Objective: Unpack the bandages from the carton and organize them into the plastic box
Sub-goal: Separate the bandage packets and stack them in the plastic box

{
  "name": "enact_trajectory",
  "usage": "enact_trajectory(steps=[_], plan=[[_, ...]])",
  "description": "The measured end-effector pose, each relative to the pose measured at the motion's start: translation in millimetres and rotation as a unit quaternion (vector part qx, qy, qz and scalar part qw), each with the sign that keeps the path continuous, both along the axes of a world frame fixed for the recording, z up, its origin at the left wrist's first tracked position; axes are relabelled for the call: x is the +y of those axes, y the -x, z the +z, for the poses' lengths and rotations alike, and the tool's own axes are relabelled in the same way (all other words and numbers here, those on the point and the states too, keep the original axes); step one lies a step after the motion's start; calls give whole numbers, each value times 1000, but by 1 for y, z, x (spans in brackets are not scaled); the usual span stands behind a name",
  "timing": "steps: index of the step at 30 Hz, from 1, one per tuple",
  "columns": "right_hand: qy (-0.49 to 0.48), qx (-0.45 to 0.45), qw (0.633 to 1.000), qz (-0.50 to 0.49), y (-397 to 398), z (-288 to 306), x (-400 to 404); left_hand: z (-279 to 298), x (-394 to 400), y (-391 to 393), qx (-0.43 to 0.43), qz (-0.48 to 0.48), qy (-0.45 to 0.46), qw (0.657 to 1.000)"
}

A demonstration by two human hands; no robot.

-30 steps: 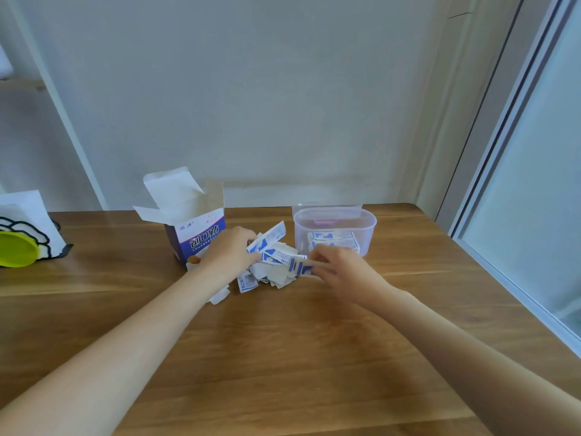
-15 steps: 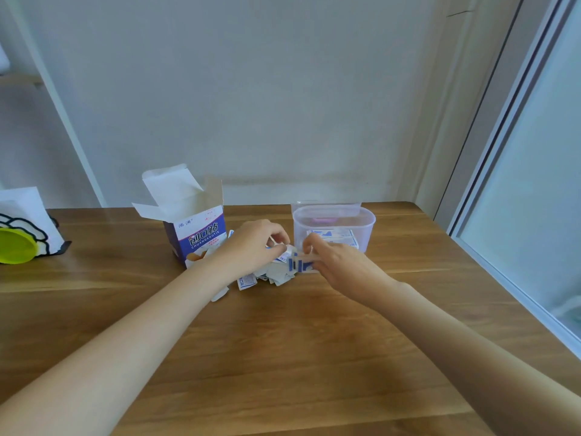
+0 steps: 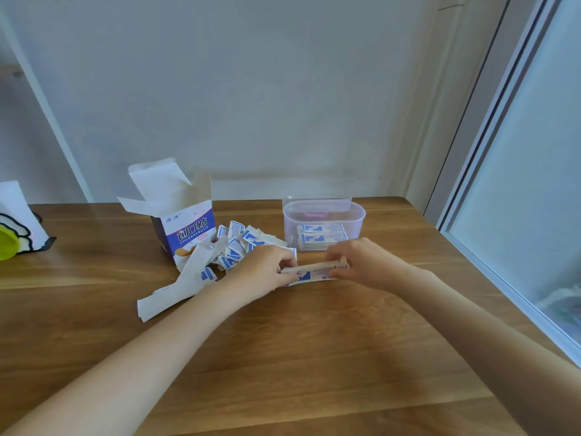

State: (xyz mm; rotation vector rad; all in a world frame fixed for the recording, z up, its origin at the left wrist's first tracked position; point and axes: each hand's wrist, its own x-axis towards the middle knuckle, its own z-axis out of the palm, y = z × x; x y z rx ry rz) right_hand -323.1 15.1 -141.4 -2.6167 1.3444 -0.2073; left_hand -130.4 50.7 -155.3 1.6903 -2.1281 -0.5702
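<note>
The open blue-and-white carton (image 3: 185, 228) stands at the back left of the wooden table, flaps up. A loose pile of blue-and-white bandages (image 3: 240, 243) lies just right of it. The clear plastic box (image 3: 323, 215) sits further right with a few bandages stacked inside. In front of the box, my left hand (image 3: 261, 272) and my right hand (image 3: 364, 262) pinch the two ends of a small stack of bandages (image 3: 314, 270), held edge-on just above the table.
A long white paper strip (image 3: 176, 287) trails from the carton toward the front left. A white holder with a yellow-green object (image 3: 12, 228) stands at the far left edge. A window frame (image 3: 503, 215) borders the table on the right.
Both hands have drawn back from the pile toward me. They now hold a gathered stack of bandages between them, squared up edge-on in front of the plastic box.
</note>
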Motion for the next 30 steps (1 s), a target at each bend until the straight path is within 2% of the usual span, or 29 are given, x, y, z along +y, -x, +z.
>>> enact_trajectory(steps=[8,13,19,24,27,30], plan=[[-26,-79,996,-30,2,-8,6,-6,3,-2,60,31,42,997],[40,-72,996,21,0,-15,11,-9,9,-5,12,14,60,998],[81,-44,995,43,2,-21,12,-16,9,-11,68,62,59,994],[154,-20,985,68,2,-30,10,-14,12,-3,46,55,99,993],[119,-51,991,35,4,-26,11,-12,10,-5,1,49,98,994],[71,-97,993,-7,3,-23,12,-11,9,-5,18,48,81,995]])
